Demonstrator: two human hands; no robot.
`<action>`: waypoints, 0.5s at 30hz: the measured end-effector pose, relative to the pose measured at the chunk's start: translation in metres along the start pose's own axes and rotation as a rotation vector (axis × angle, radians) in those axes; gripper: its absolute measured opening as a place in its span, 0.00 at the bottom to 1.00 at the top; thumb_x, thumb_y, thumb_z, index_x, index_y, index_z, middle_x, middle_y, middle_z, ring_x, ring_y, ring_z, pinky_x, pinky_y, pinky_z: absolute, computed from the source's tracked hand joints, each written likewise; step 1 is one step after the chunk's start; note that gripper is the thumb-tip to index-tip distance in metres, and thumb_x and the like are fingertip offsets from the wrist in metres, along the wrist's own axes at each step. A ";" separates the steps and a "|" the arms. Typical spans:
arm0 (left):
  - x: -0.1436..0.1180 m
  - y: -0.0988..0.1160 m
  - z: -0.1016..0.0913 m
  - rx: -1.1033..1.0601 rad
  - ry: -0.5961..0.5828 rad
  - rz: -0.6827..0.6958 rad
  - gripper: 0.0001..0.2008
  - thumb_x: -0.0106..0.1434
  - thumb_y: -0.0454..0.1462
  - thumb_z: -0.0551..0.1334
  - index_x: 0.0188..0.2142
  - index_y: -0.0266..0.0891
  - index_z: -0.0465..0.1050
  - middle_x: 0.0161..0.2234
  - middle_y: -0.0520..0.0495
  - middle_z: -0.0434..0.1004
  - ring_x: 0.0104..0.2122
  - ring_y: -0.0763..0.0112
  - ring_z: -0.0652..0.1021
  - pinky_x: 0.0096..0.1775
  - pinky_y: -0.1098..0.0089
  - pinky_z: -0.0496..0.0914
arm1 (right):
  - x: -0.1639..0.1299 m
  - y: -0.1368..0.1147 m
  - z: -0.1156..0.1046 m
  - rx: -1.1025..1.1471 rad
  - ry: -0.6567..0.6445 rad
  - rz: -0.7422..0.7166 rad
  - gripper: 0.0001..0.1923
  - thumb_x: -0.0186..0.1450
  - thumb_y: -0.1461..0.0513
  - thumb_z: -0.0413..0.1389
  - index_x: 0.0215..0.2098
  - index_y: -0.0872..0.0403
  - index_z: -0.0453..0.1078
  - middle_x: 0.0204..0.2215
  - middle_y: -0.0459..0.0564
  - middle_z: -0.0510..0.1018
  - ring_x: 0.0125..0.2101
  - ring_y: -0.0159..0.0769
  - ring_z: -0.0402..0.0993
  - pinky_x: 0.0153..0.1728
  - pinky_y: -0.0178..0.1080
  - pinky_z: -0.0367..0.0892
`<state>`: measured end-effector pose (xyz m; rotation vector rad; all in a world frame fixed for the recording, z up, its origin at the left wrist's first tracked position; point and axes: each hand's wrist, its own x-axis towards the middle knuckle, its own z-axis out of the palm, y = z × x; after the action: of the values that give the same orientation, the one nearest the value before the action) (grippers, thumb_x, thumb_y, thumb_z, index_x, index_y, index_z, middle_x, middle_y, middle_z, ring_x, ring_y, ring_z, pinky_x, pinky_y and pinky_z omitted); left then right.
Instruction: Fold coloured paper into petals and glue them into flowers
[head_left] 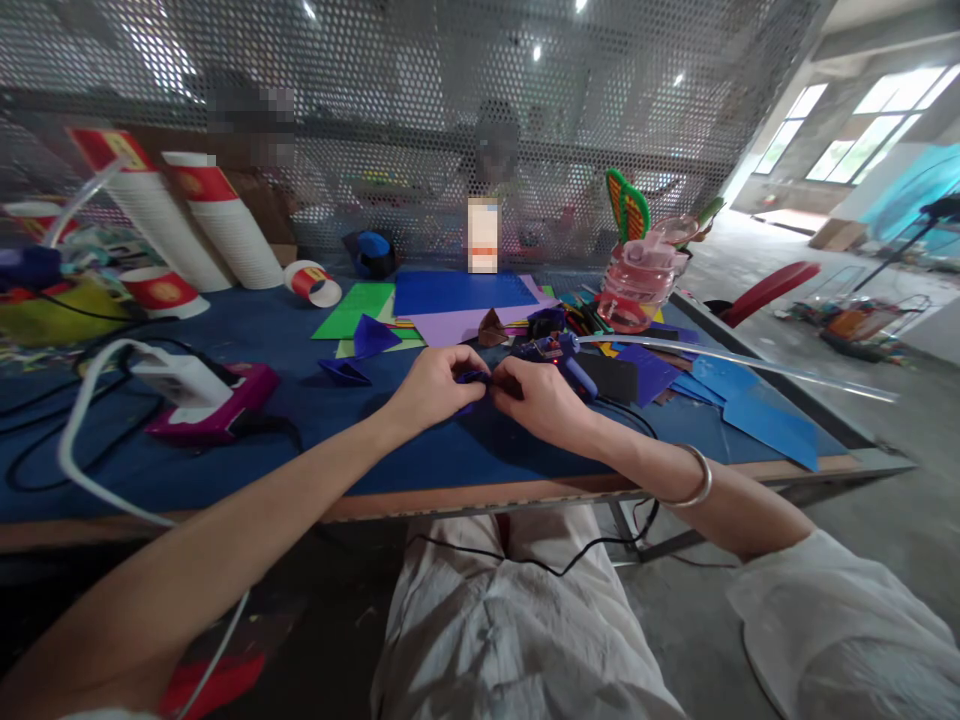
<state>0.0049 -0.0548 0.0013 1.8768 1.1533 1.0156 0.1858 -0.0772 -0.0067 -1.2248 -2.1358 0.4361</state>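
A small, folded piece of dark purple paper (472,378) is showing a creased edge low over the blue tabletop (405,460). The left hand (433,385) is pinching it between thumb and fingers; the right hand (544,398) is curling its fingers at its right end (whether they are gripping it, I cannot tell). Both forearms are angling inward. A glue gun (556,347) is lying just beyond the right hand, and a perforated screen (420,110) is standing behind.

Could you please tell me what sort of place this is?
Probably a craft workshop: the table holds coloured sheets, a glue gun and stacked paper cups.
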 end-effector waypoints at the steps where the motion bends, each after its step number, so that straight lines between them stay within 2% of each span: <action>1: 0.000 0.000 0.000 -0.018 -0.006 0.006 0.07 0.45 0.33 0.65 0.28 0.39 0.77 0.29 0.49 0.82 0.34 0.63 0.81 0.43 0.64 0.74 | 0.000 0.000 0.000 0.002 -0.001 0.000 0.05 0.62 0.71 0.59 0.33 0.56 0.71 0.25 0.43 0.74 0.25 0.28 0.64 0.31 0.32 0.57; 5: 0.000 -0.002 0.000 -0.051 -0.012 0.034 0.09 0.45 0.34 0.64 0.30 0.39 0.77 0.33 0.47 0.84 0.38 0.60 0.82 0.48 0.61 0.75 | 0.000 0.002 0.001 0.023 0.013 -0.012 0.05 0.63 0.71 0.59 0.33 0.56 0.70 0.25 0.43 0.74 0.26 0.28 0.64 0.31 0.32 0.57; 11: 0.000 -0.002 -0.002 -0.073 0.003 0.026 0.12 0.46 0.34 0.65 0.33 0.39 0.79 0.36 0.45 0.85 0.40 0.59 0.82 0.50 0.59 0.75 | 0.001 0.007 0.004 0.093 0.045 -0.053 0.05 0.66 0.68 0.55 0.33 0.55 0.68 0.27 0.44 0.73 0.27 0.29 0.65 0.31 0.33 0.58; 15: -0.001 0.004 -0.004 -0.104 0.061 0.027 0.14 0.49 0.34 0.66 0.37 0.38 0.81 0.40 0.44 0.86 0.44 0.59 0.82 0.53 0.60 0.73 | 0.000 0.004 0.003 0.110 0.029 -0.064 0.10 0.72 0.64 0.49 0.31 0.53 0.63 0.25 0.43 0.70 0.26 0.30 0.64 0.31 0.34 0.57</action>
<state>0.0031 -0.0570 0.0064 1.7951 1.0918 1.1330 0.1870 -0.0752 -0.0113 -1.0925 -2.0912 0.4979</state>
